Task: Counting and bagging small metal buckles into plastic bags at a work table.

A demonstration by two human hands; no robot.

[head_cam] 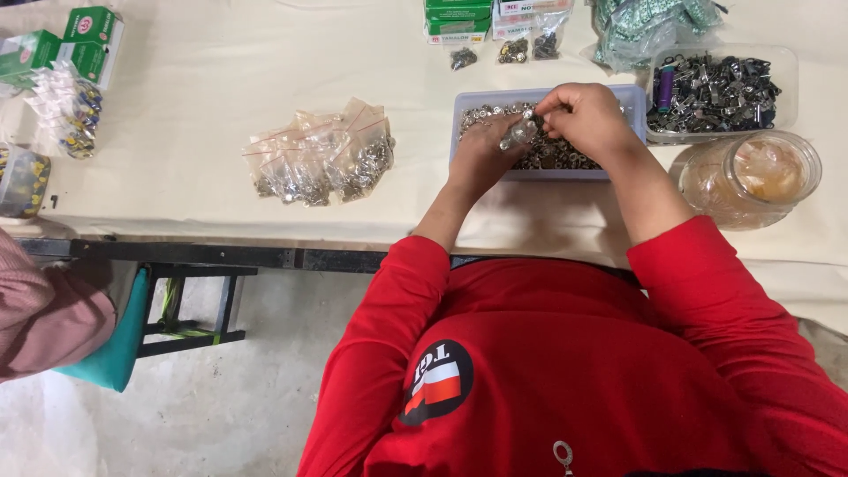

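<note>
Your left hand (481,152) pinches a small clear bag (518,132) over the grey tray (632,99) of metal snaps, so strays drop back in, while your right hand (585,115) holds fingertips pressed together at the bag's mouth; filled bags (320,157) lie to the left.

Shiny small metal parts (556,155) are heaped in a matt grey rectangular plastic tray (632,99) under the grip; a matt cream cloth (203,79) lies beneath.

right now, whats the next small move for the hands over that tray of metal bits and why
Probably drop the pinched pieces into the small clear bag: the left hand holds it over the grey tray, and the right hand pinches at its mouth.
</note>
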